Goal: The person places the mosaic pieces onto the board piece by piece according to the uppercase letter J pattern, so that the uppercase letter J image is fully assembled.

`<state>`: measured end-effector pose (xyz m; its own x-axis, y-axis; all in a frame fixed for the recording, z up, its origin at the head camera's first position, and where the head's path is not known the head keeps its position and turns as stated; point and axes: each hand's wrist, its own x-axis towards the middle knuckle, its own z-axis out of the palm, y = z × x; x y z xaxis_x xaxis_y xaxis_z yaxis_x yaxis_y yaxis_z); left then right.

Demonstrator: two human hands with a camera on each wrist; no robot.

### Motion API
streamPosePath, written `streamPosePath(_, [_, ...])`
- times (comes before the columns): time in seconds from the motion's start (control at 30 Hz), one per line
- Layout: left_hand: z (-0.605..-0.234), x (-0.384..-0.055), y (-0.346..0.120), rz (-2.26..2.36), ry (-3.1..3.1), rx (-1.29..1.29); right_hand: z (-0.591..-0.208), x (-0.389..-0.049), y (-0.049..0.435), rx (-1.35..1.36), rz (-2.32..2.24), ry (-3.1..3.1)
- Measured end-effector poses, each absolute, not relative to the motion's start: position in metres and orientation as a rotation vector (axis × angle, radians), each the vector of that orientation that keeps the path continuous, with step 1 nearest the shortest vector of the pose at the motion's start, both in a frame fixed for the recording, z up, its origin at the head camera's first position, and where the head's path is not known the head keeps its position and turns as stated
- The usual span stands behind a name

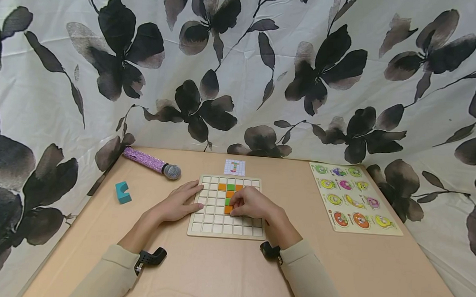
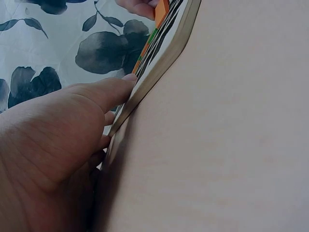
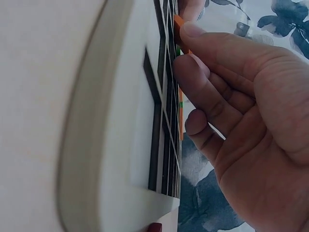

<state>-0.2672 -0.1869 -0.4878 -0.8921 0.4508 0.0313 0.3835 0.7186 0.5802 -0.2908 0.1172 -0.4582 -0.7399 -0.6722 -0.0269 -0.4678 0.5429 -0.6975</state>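
The right hand pinched an orange tile on the grid board, at the near end of a column running toward the person. It seemed tipped up, its long axis finger-hidden. The left hand, fingers extended, touched the board's left edge.

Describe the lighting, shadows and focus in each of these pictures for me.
Head view: bright, fairly even, grid board clear; left wrist view: dimmer, soft shadow on the table beside the board; right wrist view: also dimmer, the board's nearest edge blurred.
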Motion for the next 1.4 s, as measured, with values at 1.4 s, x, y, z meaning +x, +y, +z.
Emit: streamPosePath(1.4, [-0.490, -0.268, -0.189, 0.898, 2.823, 0.709, -0.453, -0.293, 0.127, -0.828, -1.070, 2.526])
